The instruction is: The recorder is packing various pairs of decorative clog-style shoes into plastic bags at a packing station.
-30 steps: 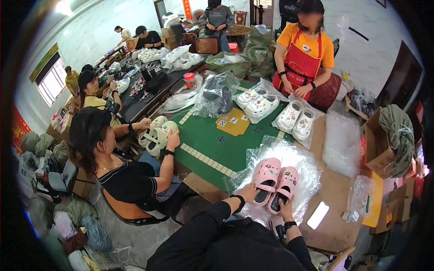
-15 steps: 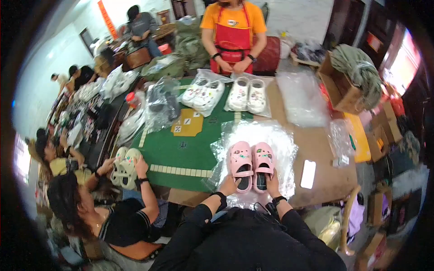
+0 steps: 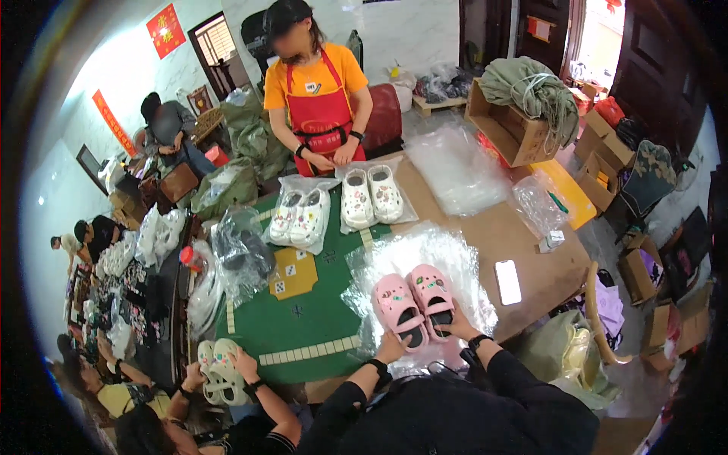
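Note:
Two pink clogs (image 3: 395, 299) with small charms on their toes stand side by side, toes pointing away from me. Under them lies a stack of shiny clear plastic bags (image 3: 455, 254). My left hand (image 3: 392, 349) is closed round the heel end of the left clog, thumb at its inside. The heel of the right pink clog (image 3: 431, 287) is held by my right hand (image 3: 458, 324), also closed. The undersides of the clogs, and the fingers behind the heels, are hidden.
Beyond lie bagged white clogs (image 3: 373, 199) near a person in a red apron (image 3: 321, 114). At left, a co-worker's hands hold cream clogs (image 3: 222, 370). A phone (image 3: 508, 282) and more plastic bags (image 3: 460, 176) lie on the table's right, near a cardboard box (image 3: 506, 125).
My view has tilted up and turned, so the table appears rotated and more of the room shows. Both hands keep hold of the pink clogs, which now appear slanted.

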The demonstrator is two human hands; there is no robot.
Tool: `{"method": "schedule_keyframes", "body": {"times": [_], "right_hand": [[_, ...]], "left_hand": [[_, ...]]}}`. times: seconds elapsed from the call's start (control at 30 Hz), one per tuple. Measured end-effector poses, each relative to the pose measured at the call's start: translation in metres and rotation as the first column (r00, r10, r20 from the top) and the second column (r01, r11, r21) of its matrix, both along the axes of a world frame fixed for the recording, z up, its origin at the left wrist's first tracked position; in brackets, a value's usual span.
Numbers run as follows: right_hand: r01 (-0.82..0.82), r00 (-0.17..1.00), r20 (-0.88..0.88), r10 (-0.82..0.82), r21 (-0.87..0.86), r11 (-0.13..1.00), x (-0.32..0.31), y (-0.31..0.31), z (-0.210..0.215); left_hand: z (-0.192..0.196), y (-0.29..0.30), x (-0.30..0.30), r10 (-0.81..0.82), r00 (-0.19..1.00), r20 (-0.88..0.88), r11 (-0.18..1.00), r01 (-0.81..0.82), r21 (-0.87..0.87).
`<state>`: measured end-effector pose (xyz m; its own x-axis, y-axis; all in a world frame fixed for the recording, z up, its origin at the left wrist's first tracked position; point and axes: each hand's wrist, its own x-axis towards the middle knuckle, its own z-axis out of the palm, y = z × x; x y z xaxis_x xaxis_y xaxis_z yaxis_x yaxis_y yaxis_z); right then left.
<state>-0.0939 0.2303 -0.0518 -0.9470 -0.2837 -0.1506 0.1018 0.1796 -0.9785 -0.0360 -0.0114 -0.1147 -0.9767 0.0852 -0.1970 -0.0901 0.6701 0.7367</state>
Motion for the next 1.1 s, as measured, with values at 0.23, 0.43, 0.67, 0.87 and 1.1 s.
{"method": "schedule_keyframes", "body": {"times": [0.23,0.43,0.67,0.87,1.1], "right_hand": [[0.100,0.993,0.052,-0.103,0.073,0.992,0.003,-0.001,-0.012],[-0.421,0.890,0.226,0.395,0.738,0.527,-0.045,0.041,0.019],[-0.493,0.707,-0.587,0.396,-0.007,0.870,-0.015,-0.019,0.375],[-0.962,0.227,-0.964,0.136,-0.200,0.185,0.048,-0.028,0.464],[-0.948,0.203,-0.957,0.209,-0.245,-0.203,0.053,-0.027,0.487]], "left_hand": [[-0.001,0.002,0.002,-0.002,0.996,-0.087,1.000,0.001,-0.007],[0.005,0.014,-0.004,0.003,0.983,-0.182,1.000,0.001,0.023],[-0.048,-0.002,-0.007,-0.402,0.913,-0.073,0.892,0.372,-0.259],[-0.022,-0.008,0.000,0.055,0.995,0.078,0.979,-0.069,0.191],[0.030,0.014,0.009,0.242,0.957,0.160,0.970,-0.233,-0.071]]}}
